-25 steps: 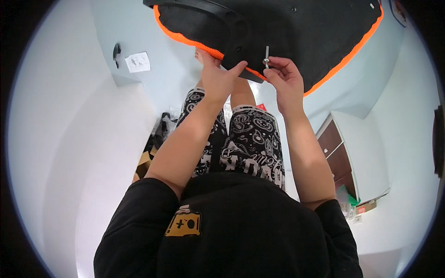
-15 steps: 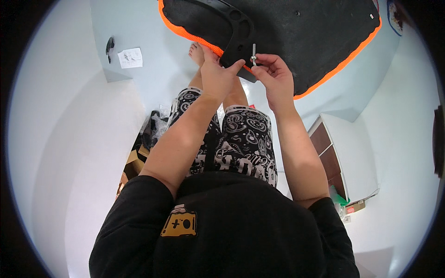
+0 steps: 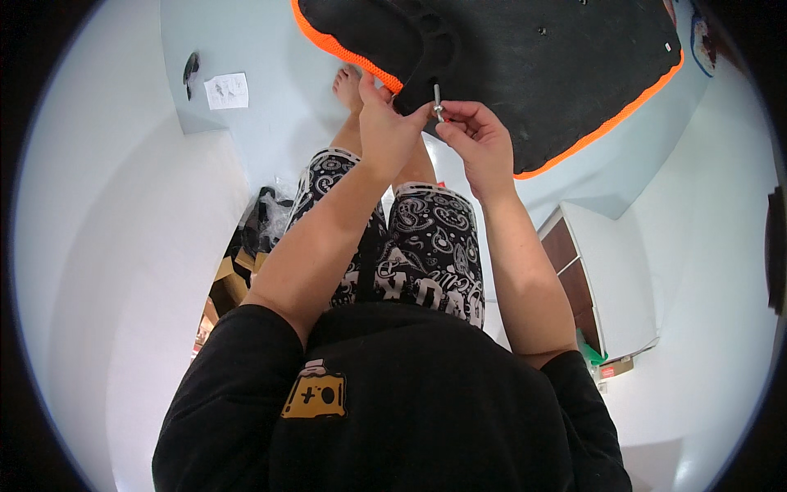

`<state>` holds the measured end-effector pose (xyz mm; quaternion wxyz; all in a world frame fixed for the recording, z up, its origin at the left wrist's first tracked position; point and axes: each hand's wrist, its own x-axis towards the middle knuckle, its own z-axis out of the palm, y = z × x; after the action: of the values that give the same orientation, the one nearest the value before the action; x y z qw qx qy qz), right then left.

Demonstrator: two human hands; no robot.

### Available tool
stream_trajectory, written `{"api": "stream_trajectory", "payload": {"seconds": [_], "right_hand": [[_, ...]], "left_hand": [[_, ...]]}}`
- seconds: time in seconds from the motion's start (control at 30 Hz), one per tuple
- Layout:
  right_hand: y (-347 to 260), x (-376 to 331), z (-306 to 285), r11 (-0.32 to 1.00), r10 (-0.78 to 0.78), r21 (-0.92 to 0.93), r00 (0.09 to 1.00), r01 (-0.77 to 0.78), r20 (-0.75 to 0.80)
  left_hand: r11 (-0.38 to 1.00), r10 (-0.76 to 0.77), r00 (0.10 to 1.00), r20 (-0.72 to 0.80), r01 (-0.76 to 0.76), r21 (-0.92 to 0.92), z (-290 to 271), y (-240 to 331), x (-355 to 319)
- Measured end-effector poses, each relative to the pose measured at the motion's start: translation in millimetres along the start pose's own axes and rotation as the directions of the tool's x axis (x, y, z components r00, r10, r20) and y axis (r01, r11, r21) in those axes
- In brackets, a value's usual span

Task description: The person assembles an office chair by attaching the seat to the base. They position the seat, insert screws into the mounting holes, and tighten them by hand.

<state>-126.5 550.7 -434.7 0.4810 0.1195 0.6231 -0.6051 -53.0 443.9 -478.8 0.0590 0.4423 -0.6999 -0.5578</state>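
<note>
A black cushion with orange mesh edging fills the upper part of the view, its underside facing me. Over its left part lies a curved black bracket with holes, hard to separate from the dark fabric. At the lower end of the bracket, my left hand is closed around it by the orange edge, thumb on top and fingers mostly hidden underneath. My right hand pinches a silver bolt between thumb and fingers. The bolt points away from me, close to my left thumb and the bracket end.
On the pale floor at the left lie a printed sheet and a small black item. Cardboard and plastic wrapping sit beside my left leg. To the right stands a white cabinet with brown panels, a green bag below.
My right hand has brought the bolt slightly left, nearer my left thumb. The cushion and bracket have shifted a little up and to the right in view.
</note>
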Motion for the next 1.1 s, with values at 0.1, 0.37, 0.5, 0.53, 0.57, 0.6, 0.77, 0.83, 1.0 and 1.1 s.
{"api": "stream_trajectory", "payload": {"seconds": [0.1,0.37,0.5,0.53,0.57,0.6,0.77,0.83,1.0,1.1], "right_hand": [[-0.9,0.0,2.4,1.0,-0.001,0.012,1.0,0.001,-0.004],[-8.1,5.1,11.1,1.0,0.013,0.016,1.0,-0.012,-0.029],[-11.9,1.7,11.2,0.999,0.035,0.014,0.997,-0.034,-0.063],[-11.6,0.3,10.4,0.999,0.041,0.039,0.996,-0.038,-0.083],[-9.6,-1.6,9.0,0.997,0.048,0.064,0.994,-0.041,-0.103],[-7.4,-4.2,7.7,0.995,0.055,0.087,0.991,-0.045,-0.121],[-2.9,-12.5,3.6,0.988,0.132,0.101,0.979,-0.117,-0.155],[-2.1,-11.4,4.0,0.986,0.149,0.098,0.977,-0.135,-0.153],[0.0,-13.1,2.8,0.986,0.121,0.125,0.986,-0.107,-0.118],[-4.8,-12.8,7.4,0.985,0.115,0.141,0.988,-0.099,-0.107]], "left_hand": [[0.999,-0.016,1.0,0.018,0.016,-0.051,0.4,-6.3,0.9],[0.994,0.022,0.999,0.033,-0.019,-0.107,-1.4,-12.6,7.6],[0.99,-0.022,0.999,0.037,0.027,-0.135,0.7,-2.2,5.8],[0.988,-0.037,0.998,0.041,0.043,-0.147,0.7,1.1,5.9],[0.985,-0.067,0.997,0.045,0.074,-0.158,0.8,4.4,6.2],[0.98,-0.098,0.994,0.047,0.105,-0.17,0.0,8.0,5.7],[0.946,-0.117,0.99,0.079,0.135,-0.295,-6.3,6.3,6.6],[0.948,-0.102,0.991,0.081,0.121,-0.293,-10.3,4.8,9.8],[0.938,-0.152,0.983,0.1,0.175,-0.298,-5.1,-10.2,3.9],[0.944,-0.192,0.973,0.131,0.22,-0.247,-10.0,-3.9,4.0]]}}
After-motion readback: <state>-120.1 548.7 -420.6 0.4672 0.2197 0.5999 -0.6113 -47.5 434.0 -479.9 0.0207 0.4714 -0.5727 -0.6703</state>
